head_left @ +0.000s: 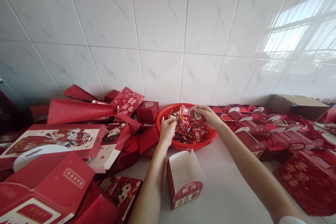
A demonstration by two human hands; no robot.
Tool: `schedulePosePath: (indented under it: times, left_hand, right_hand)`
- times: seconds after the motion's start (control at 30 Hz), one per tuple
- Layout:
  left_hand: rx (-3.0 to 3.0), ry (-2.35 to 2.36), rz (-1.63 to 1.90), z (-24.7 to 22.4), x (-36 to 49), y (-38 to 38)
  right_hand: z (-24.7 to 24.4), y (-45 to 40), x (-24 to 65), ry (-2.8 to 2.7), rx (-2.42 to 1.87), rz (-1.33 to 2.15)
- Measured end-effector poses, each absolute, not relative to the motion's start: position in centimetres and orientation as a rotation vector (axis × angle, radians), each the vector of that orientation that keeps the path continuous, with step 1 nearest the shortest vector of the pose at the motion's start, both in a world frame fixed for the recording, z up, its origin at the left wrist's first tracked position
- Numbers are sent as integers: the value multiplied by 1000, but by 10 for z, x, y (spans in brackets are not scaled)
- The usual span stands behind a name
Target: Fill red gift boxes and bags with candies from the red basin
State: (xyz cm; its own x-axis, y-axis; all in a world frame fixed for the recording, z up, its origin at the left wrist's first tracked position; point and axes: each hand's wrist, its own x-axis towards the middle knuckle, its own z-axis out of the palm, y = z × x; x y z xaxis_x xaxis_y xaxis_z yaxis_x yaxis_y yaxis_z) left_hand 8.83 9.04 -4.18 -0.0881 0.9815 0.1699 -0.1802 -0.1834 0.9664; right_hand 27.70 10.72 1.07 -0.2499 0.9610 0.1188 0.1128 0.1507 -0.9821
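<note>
Both hands reach into a round red basket [159, 129] that holds many small red wrapped candies [197, 135]. My left hand [169, 128] is at the basket's left side, its thumb and fingers pinched on the edge of a red candy packet [184, 123]. Over the back right of the candies, my right hand [206, 115] has its fingers closed at a red packet with pale print [197, 116]. In front of the basket, between my forearms, stands an open red and white paper box [185, 178]; its inside shows white and bare.
Red flat and folded boxes [52, 178] pile up on the left. Rows of assembled red boxes with handles [252, 136] fill the right side, with a brown carton [299, 103] behind them. A white tiled wall [160, 70] rises behind the white table [225, 189].
</note>
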Motion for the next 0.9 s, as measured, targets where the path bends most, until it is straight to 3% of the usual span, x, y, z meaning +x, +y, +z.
schedulePosePath:
  times: [0.53, 0.9]
  left_hand:
    - [1210, 937, 1296, -30, 88, 77]
    - [1184, 967, 1327, -32, 89, 80]
  right_hand:
    - [-10, 97, 254, -1411, -971, 1313]
    - [-36, 137, 301, -1738, -1590, 1138]
